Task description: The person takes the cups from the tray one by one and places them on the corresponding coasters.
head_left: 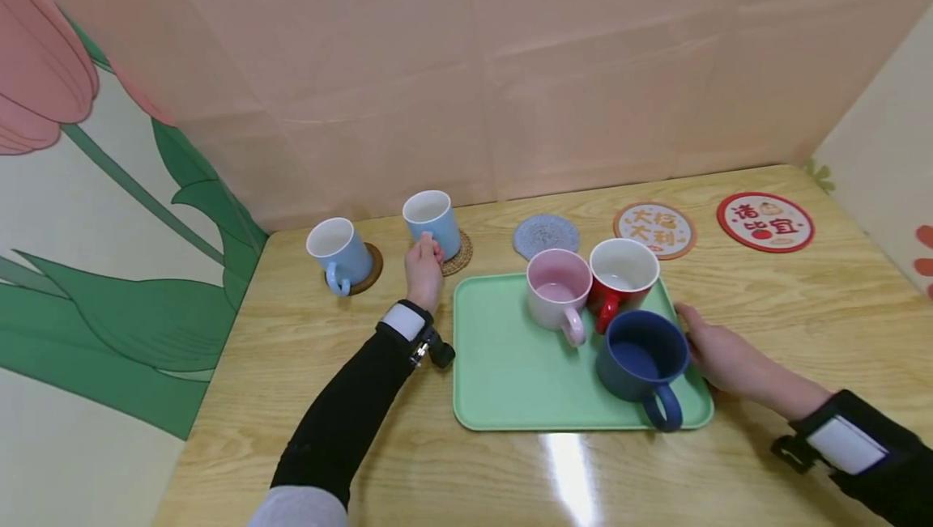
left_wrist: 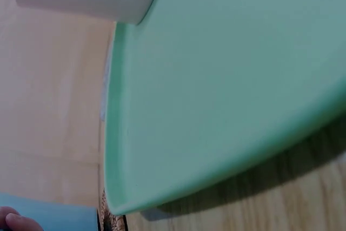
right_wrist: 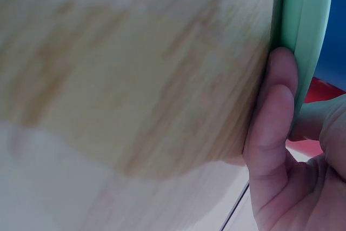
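My left hand (head_left: 424, 274) pinches the handle of a light blue mug (head_left: 434, 219), which stands upright on a woven coaster (head_left: 459, 258). At the right edge of a light green tray (head_left: 503, 373), my right hand (head_left: 729, 361) grips the rim. The right wrist view shows fingers (right_wrist: 273, 117) against the rim's outer underside and the thumb on the other side. On the tray's right half are a pink mug (head_left: 547, 296), a mug with red outside and white inside (head_left: 637, 298), and a navy mug (head_left: 627, 377), handles toward me.
A second light blue mug (head_left: 350, 261) sits on a brown coaster (head_left: 374, 269) at the left. Behind the tray lie a grey-blue coaster (head_left: 547, 234), an orange-rimmed coaster (head_left: 656, 231) and a red-rimmed coaster (head_left: 765, 222). A pink-beige backdrop (head_left: 466, 90) rises along the table's back edge.
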`<state>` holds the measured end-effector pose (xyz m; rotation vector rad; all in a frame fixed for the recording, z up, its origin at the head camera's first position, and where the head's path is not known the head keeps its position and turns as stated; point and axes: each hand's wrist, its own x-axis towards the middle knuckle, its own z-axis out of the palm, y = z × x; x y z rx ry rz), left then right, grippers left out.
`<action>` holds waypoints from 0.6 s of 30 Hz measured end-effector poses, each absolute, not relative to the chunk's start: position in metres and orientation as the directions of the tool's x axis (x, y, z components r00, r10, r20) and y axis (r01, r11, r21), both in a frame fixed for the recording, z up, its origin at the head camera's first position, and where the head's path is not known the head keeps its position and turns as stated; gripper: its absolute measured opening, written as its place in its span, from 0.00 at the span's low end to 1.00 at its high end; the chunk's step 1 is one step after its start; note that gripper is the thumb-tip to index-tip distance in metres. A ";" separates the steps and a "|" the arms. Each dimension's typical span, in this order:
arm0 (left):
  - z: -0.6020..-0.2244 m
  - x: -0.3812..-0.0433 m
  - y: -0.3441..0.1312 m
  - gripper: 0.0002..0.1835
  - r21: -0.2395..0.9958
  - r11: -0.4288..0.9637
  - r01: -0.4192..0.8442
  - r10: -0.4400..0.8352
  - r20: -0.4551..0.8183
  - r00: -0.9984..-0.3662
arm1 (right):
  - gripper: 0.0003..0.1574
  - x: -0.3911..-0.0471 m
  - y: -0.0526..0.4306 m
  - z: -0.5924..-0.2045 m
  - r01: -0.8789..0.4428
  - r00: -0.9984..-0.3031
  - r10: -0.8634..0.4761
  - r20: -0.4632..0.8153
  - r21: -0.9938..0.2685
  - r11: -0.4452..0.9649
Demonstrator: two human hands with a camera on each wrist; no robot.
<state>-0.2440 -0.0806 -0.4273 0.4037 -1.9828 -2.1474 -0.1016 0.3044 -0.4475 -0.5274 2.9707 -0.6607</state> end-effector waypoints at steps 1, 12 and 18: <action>-0.428 -0.244 -0.080 0.23 0.995 -0.087 -0.044 -0.321 -0.070 -0.944 | 0.33 -0.101 0.304 -0.448 -0.318 -0.940 -0.339 0.025 -0.420 0.850; -0.432 -0.242 -0.081 0.23 0.998 -0.036 -0.059 -0.312 -0.068 -0.948 | 0.34 -0.103 0.307 -0.449 -0.302 -0.940 -0.341 -0.010 -0.440 0.846; -0.434 -0.241 -0.081 0.22 0.998 -0.021 -0.058 -0.297 -0.062 -0.953 | 0.34 -0.103 0.307 -0.449 -0.295 -0.940 -0.341 -0.027 -0.441 0.848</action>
